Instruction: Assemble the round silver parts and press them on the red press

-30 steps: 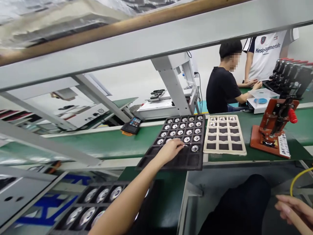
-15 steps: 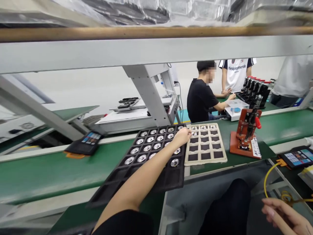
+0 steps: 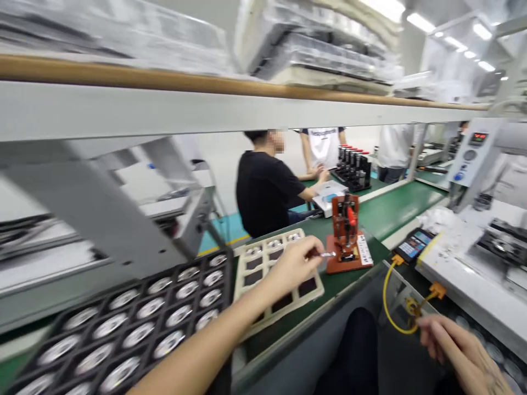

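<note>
My left hand is closed in a pinch on a small shiny metal round part, held just left of the red-brown toggle clamp fixture. Below that hand and forearm lies a cream tray with dark-lined pockets, several metal round parts in its far row. A black tray on the left holds many similar silver discs. My right hand is low on the right, fingers curled together beside a yellow cable; whether anything is in them is hidden.
A black device with a screen sits at the right, joined to the yellow cable. Behind it stands a white machine. A shelf beam crosses overhead. A co-worker in black sits across the green conveyor.
My left hand has moved from the cream tray toward the clamp fixture, carrying a metal round part. The view has turned right. My right hand's fingers have curled in.
</note>
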### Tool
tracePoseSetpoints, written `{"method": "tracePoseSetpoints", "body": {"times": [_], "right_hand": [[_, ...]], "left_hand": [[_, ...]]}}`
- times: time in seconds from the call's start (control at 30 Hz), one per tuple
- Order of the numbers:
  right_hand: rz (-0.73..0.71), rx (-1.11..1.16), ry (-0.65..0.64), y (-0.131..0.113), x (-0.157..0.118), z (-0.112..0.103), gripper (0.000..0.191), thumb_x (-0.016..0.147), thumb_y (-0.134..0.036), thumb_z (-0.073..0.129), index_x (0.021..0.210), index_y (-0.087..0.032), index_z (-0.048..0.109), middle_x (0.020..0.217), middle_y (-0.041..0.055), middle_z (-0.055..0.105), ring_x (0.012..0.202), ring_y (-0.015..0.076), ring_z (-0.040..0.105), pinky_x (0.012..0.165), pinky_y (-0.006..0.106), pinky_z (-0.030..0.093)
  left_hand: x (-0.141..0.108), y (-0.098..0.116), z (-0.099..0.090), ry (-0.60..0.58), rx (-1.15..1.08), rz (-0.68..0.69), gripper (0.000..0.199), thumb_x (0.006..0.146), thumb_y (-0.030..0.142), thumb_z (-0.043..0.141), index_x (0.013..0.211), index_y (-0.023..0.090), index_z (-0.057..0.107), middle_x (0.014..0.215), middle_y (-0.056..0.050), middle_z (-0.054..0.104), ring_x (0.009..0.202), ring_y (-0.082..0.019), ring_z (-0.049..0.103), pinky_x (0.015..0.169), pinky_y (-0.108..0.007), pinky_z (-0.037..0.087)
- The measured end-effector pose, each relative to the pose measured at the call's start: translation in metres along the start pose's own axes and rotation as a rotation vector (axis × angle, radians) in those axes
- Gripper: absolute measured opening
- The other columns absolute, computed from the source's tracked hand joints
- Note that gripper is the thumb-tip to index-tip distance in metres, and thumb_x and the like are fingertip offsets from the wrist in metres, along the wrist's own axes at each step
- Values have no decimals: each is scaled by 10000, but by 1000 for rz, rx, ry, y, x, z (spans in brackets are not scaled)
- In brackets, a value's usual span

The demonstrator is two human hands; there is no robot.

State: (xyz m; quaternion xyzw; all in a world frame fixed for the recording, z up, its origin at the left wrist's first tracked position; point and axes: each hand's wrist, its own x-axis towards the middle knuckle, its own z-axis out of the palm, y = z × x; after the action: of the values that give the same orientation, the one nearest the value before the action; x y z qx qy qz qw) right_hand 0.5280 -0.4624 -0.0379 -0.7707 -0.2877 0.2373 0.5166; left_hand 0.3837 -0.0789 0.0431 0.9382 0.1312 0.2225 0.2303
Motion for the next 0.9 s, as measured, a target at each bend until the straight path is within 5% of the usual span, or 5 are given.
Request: {"method": "tracePoseSetpoints", "body": {"times": [0.13,0.3,0.63,0.77,0.9], "right_hand": [[-215,193,58,-61,17,-3,614,919,-651,734,1361,-228,686,1099,84,729,882,213,689,804,332,600],[-239,140,133,-81,14,-30,510,859,-523,840,1248,-220,715,829,1,660,746,174,611,694,314,549],[-157,-4,413,-40,-12,-94,375,820,-382,851,1128,-194,752,717,-31,606,640,147,548,595,278,468],[-104,-128,615,-29,-22,-139,376,818,-395,816,1114,-177,738,724,-22,604,645,163,564,607,296,485],[-75,-197,723,-28,-42,-178,423,872,-474,789,1168,-182,714,734,-14,612,667,179,591,632,310,520]], "left_hand": [[21,94,61,51,-298,737,177,1023,77,546,1051,223,643,1043,-71,753,982,-187,738,888,-298,585],[48,150,104,88,-331,1075,156,1071,139,541,1167,218,635,1059,-110,773,992,-229,747,873,-366,628],[85,221,164,-97,-333,1205,143,1067,125,515,1098,188,640,1039,-105,750,936,-234,729,827,-362,622],[154,247,191,-376,-427,964,448,1005,304,675,1427,208,559,1413,-153,666,1299,-285,652,1075,-426,569],[241,270,213,-504,-293,638,444,962,362,677,1357,159,657,1444,-181,669,1337,-335,635,1091,-455,537]]}}
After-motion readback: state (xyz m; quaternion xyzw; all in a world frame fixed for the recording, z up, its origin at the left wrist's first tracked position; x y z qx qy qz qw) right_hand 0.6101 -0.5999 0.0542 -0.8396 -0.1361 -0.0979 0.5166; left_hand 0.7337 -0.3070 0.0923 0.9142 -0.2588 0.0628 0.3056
